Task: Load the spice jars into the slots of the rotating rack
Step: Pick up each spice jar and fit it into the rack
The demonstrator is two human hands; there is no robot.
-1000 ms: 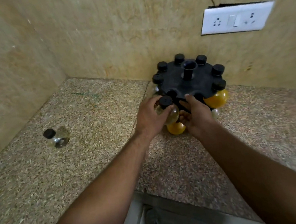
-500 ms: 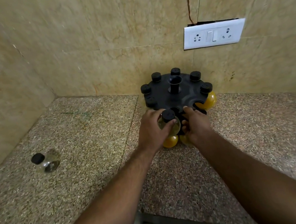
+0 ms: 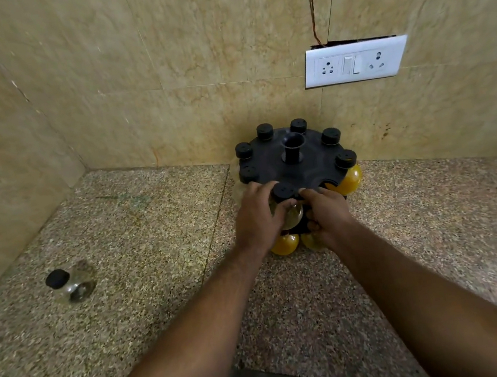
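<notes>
Head view: at centre frame, the left hand [image 3: 257, 218] is curled around a clear spice jar [image 3: 289, 211] with a black cap, holding it at the near edge of the black rotating rack [image 3: 297, 163]. The right hand [image 3: 327, 209] grips the rack's front edge beside that jar. At lower left, another clear jar [image 3: 71, 281] lies apart on the speckled worktop [image 3: 143, 265]. A white switch plate [image 3: 355, 61] sits at upper right.
</notes>
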